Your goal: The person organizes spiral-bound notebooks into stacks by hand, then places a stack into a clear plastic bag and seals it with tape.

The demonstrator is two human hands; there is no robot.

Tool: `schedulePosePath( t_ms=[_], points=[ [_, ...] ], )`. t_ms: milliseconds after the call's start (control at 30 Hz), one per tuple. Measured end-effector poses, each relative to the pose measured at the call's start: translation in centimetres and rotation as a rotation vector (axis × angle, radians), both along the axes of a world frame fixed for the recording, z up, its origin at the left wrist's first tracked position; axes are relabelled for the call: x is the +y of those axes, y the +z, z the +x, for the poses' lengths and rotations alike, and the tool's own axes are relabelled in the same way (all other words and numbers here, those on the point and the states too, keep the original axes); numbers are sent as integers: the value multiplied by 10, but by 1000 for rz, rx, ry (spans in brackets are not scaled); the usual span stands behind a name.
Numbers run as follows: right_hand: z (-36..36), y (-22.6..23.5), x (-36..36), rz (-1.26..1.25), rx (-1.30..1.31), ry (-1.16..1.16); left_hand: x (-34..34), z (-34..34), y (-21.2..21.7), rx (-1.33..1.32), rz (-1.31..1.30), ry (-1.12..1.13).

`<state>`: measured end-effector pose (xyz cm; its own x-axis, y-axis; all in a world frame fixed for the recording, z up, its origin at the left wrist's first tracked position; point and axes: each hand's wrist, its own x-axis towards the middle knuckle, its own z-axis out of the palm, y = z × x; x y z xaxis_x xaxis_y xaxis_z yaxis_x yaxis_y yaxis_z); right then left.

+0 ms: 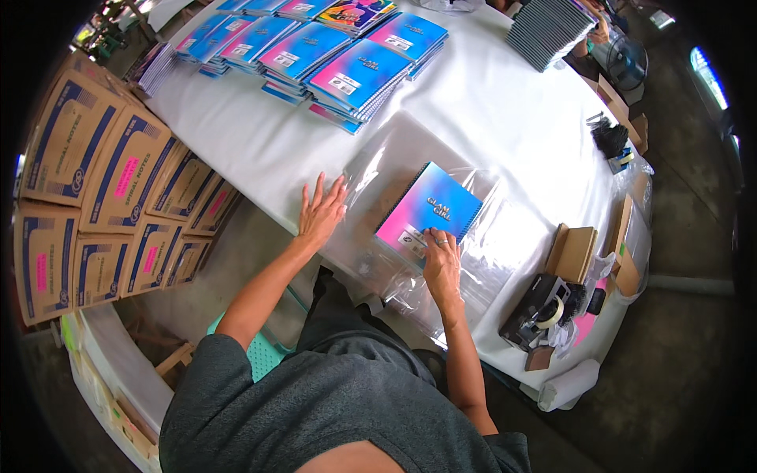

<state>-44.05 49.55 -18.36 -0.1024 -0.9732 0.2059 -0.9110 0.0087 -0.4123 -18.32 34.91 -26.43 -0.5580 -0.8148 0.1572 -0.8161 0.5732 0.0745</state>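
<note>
A blue-and-pink spiral notebook lies on a pile of clear plastic sleeves on the white-clothed table. My right hand rests on the notebook's near corner, fingers pressing its cover. My left hand lies flat, fingers spread, on the left edge of the clear plastic, holding nothing. More clear plastic spreads to the right of the notebook.
Stacks of the same notebooks line the table's far side, with a grey stack at the far right. A tape dispenser and small cardboard boxes sit at the right. Printed cartons are stacked left. A fan stands beyond.
</note>
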Motion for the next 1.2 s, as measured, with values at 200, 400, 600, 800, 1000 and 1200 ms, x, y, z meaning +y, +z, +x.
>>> schedulePosePath(
  t_ms=[200, 400, 600, 800, 1000, 1200],
  points=[
    [-4, -5, 1, 25, -18, 26, 1, -12, 12, 58, -12, -20],
    [-10, -6, 5, -98, 78, 23, 7, -17, 8, 61, -8, 35],
    [-3, -5, 0, -5, 42, 11, 17, -17, 45, 320, 351, 72],
    [10, 18, -15, 166, -128, -116, 6, 9, 71, 783, 1336, 363],
    [26, 6, -43, 272, -411, -257, 29, -30, 111, 370, 829, -315],
    [55, -4, -59, 115, -470, -462, 57, -31, 111, 360, 785, -641]
  ],
)
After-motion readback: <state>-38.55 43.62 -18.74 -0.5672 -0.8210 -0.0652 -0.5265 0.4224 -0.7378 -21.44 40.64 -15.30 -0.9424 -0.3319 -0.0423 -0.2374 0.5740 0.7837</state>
